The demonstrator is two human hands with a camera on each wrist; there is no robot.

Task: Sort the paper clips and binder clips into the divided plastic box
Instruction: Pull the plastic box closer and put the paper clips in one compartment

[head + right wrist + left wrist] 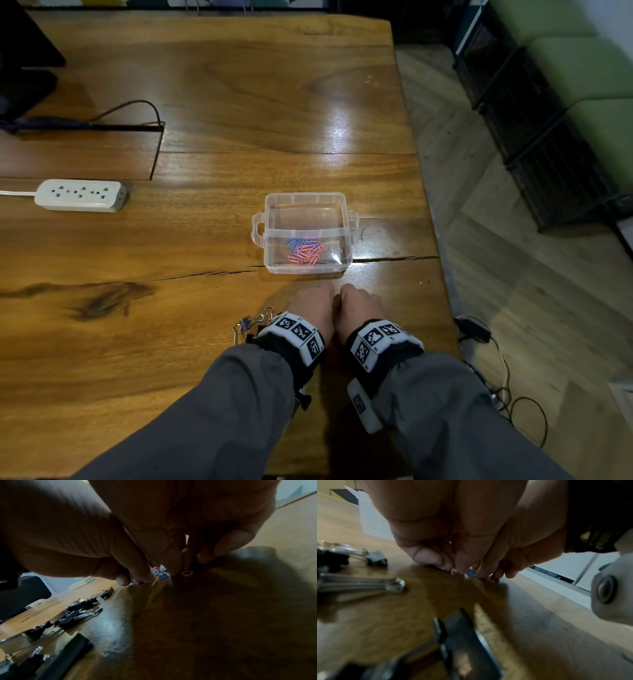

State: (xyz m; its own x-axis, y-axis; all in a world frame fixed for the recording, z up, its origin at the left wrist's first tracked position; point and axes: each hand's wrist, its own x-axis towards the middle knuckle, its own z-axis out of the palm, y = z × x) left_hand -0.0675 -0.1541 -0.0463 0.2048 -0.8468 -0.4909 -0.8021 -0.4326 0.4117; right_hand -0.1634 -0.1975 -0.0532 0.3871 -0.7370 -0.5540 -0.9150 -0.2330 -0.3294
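Head view: left hand and right hand side by side on table, just before divided plastic box; fingertips hidden. Wrist views: both hands' fingers curled, pinching paper clips against table. Binder clips left of hands.

Both hands meet fingertip to fingertip low over the wooden table, the right hand and the left hand curling down around a few pink and blue paper clips pinched between them. To the left, a loose row of black binder clips lies on the wood.
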